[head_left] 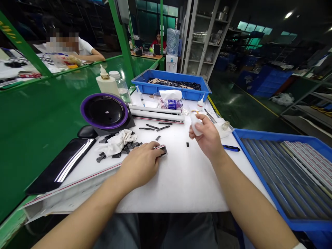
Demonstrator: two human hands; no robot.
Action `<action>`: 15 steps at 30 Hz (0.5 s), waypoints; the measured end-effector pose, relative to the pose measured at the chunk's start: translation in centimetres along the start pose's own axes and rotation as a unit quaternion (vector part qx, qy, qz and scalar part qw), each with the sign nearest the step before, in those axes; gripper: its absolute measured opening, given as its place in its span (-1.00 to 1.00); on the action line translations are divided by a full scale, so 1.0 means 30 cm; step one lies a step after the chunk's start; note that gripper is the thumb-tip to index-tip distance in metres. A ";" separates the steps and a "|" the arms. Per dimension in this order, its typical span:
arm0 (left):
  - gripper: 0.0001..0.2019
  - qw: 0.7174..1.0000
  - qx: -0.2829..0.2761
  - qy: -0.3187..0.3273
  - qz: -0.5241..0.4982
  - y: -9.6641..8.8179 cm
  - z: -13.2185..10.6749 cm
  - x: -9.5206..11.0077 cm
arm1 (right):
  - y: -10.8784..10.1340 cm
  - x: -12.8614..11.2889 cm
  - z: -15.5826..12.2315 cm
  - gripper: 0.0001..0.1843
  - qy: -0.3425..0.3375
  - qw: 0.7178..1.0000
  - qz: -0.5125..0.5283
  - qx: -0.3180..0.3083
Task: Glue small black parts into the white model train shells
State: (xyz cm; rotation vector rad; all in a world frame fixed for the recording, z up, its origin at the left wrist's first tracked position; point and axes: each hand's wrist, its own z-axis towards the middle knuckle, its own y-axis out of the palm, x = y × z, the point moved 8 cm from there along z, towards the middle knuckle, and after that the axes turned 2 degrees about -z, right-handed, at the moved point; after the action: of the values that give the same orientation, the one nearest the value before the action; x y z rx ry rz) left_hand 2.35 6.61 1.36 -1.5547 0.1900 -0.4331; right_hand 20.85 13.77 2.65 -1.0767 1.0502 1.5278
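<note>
My left hand (141,164) is closed over the far end of a long white channel-shaped strip (77,183) with a red line along its edge. The strip runs from the table's lower left corner to the hand. A dark piece shows in its open end, just past my fingers. My right hand (207,135) is raised over the table, its fingers wrapped round a small white plastic bottle (196,124); its tip cannot be made out. Between the hands lies a small black piece (187,144). Several thin black strips (163,128) lie beyond my left hand.
A white cloth (116,142) lies on black pieces at left, near a purple-rimmed round device (105,111). White tubes (158,116), a tissue pack (171,103) and a blue bin (171,88) stand behind. At right are a blue cutter (231,148) and a blue tray (259,133).
</note>
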 end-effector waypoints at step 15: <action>-0.63 1.000 -0.005 0.014 0.016 0.027 0.003 -0.005 | 0.056 -0.027 -0.099 -0.47 -0.044 0.990 -0.093 0.096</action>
State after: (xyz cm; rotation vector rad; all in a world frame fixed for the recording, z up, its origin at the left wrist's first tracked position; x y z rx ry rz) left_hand 2.38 6.73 0.54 -1.5545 0.2384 -0.4305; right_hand 19.76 10.46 2.92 -0.9369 0.9852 1.2874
